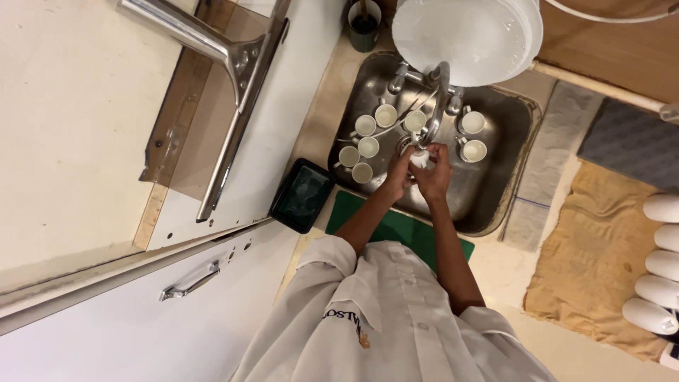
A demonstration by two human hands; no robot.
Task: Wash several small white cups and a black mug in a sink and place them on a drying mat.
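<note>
Both hands meet over the steel sink (506, 177), under the curved tap (440, 99). Left hand (398, 173) and right hand (433, 175) are closed together around a small white cup (419, 158); which way it points cannot be told. Seven more white cups (368, 147) stand mouth-up in the sink, handles sideways. Stacked white plates (467, 35) sit beyond.

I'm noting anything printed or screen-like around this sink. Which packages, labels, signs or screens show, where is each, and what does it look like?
Dark tablet-like screen: flat on the counter left of the sink, rectangular, black frame, glossy greenish-dark face; whether it is a true screen I cannot tell.
Chest emblem: on the person's white shirt, dark lettering with a small gold mark.
No packages or signs show.
</note>
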